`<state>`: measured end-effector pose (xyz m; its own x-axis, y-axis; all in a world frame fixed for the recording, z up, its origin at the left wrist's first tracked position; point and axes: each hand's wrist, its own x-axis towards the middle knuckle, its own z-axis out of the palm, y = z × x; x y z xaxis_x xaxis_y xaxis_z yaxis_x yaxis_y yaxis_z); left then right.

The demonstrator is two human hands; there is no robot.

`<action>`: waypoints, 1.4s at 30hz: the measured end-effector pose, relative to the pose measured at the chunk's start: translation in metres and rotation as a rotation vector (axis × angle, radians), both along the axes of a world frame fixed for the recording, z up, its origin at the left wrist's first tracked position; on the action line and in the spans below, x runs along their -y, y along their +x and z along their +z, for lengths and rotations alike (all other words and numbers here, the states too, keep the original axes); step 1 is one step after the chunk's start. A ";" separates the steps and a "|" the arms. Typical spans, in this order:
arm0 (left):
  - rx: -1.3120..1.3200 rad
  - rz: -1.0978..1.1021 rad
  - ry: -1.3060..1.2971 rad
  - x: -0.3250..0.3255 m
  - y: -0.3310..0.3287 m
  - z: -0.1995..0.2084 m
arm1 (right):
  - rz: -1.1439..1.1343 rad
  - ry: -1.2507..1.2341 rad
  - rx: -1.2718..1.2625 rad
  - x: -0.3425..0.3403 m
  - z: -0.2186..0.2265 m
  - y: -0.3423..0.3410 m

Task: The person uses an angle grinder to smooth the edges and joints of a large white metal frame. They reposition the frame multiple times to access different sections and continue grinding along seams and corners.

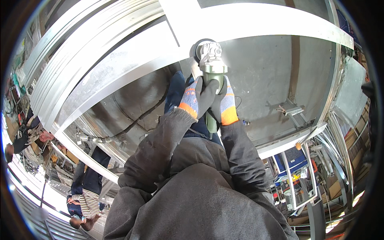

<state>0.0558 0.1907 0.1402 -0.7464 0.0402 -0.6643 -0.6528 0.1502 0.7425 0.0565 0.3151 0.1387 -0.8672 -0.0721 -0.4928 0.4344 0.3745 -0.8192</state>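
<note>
An angle grinder (215, 69) with a green body and silver head is held in front of me. My left hand (197, 96), in a grey, blue and orange work glove, is closed around its body from the left. From the right my right hand (225, 100), gloved the same way, grips it too. The grinder's dark round disc (198, 48) is at a bright white metal frame (188, 45), where two bars meet. Glare there hides whether the disc touches the metal. The tail of the grinder hangs down between my forearms.
Long metal profiles (80, 52) lie stacked at the left. A small metal stand (294, 113) is on the grey floor to the right, inside the frame. Leaning sheets and strips (348, 94) line the far right. A person (87, 196) stands at the lower left.
</note>
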 end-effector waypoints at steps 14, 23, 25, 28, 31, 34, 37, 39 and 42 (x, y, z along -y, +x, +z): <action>0.151 0.035 0.118 -0.011 -0.006 -0.003 | -0.146 -0.121 0.149 -0.006 -0.004 0.003; 0.067 0.197 0.322 -0.026 0.005 -0.041 | -0.117 0.367 0.054 0.007 0.011 0.001; 0.083 0.179 0.248 -0.025 0.006 -0.047 | -0.081 0.397 0.063 0.011 0.013 -0.006; 0.011 0.188 0.212 -0.027 0.008 -0.049 | -0.109 0.337 0.106 0.017 0.016 -0.011; 0.078 0.250 0.315 -0.028 0.010 -0.046 | -0.102 0.304 0.096 0.019 0.019 -0.010; 0.089 0.236 0.332 -0.026 0.007 -0.043 | -0.114 0.274 0.054 0.020 0.020 -0.010; 0.100 0.173 0.279 -0.022 0.002 -0.041 | -0.105 0.342 0.089 0.021 0.018 -0.013; 0.114 0.144 0.278 -0.020 -0.002 -0.042 | -0.108 0.361 0.123 0.021 0.017 -0.015; 0.132 0.138 0.314 -0.018 -0.007 -0.044 | -0.146 0.276 0.126 0.022 0.015 -0.019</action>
